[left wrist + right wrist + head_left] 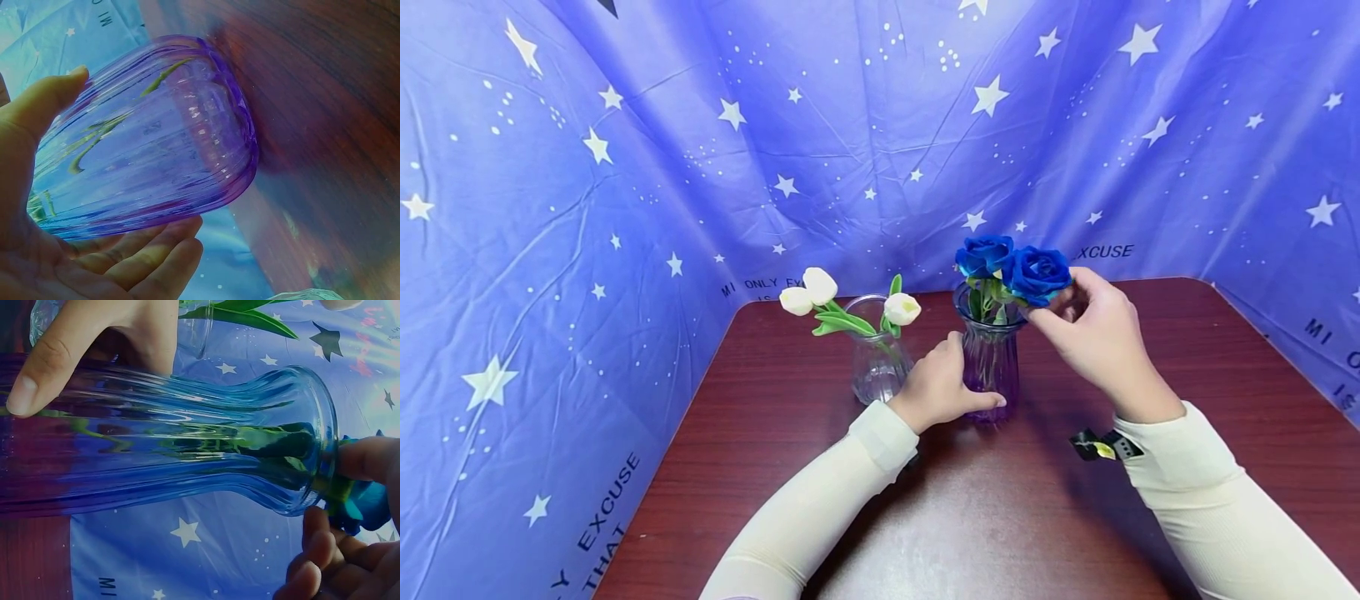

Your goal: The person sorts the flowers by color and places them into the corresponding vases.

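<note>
My left hand (934,385) holds the ribbed glass vase (991,358) around its lower body, thumb on the near side and fingers on the far side. The vase stands upright, purple at the base and bluish toward its flared rim. Two blue roses (985,256) rise from its mouth, their green stems (275,440) showing through the glass. With my right hand (1097,333) I pinch the right-hand blue rose (1041,277) just below its bloom, close by the rim. Thin stem ends (94,134) reach down inside the purple part in the left wrist view.
Left of the purple vase stands a clear glass vase (880,379) with white tulips (820,286) leaning out over its rim. My left forearm passes in front of it. Behind the dark red wooden table (760,433) hangs a blue star-printed cloth (865,125).
</note>
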The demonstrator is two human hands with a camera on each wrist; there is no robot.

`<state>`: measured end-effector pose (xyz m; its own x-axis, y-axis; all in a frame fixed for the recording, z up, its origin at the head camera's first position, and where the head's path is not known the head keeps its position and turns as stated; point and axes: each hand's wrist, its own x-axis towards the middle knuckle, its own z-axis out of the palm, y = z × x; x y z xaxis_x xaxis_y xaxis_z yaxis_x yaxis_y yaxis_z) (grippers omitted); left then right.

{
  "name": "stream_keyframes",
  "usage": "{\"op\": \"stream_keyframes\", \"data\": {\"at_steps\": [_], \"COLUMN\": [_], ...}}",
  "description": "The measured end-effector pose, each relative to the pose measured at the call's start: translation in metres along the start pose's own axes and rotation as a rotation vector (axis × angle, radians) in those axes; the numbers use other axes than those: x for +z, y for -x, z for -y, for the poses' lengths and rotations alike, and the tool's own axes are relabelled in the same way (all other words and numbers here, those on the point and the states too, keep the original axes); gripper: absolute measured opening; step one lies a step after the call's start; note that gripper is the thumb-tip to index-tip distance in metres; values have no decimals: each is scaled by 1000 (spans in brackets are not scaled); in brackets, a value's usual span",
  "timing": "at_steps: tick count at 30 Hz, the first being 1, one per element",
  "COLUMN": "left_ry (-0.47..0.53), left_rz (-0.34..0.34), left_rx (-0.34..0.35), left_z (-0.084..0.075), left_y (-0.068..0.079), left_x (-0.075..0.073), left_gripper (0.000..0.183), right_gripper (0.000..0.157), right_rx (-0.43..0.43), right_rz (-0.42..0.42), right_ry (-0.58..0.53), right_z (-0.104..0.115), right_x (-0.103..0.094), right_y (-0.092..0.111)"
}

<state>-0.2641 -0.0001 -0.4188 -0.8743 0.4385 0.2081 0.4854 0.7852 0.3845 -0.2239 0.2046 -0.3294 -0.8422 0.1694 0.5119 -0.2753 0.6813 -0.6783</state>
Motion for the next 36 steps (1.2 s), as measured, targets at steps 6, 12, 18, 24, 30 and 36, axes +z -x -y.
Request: {"op": "stream_keyframes", "data": {"at_steps": [6,12,18,24,30,36], "left_ry": [1,21,19,25,28,39], "left_rz": [-3,-2,-5,-6,8,5], "left_rx": [5,4,4,-2,-27,-32], "left_z": [0,0,1,2,1,1], "left_y": [0,0,-1,-1,1,7], "left_x": [0,0,0,1,2,-1], "left_gripper": [96,95,95,95,96,100], "right_gripper": [61,61,61,47,40,40], "right_rx": [23,-13,-101,-175,-161,-165], "right_rz": [27,48,21,13,38,47], "right_ry": [-40,-124,-186,-141,-113,-113], "right_z": [1,3,5,4,4,1], "right_x": [-5,-8,-8,-5,-4,-6], "right_y": [3,5,7,9,9,10]}}
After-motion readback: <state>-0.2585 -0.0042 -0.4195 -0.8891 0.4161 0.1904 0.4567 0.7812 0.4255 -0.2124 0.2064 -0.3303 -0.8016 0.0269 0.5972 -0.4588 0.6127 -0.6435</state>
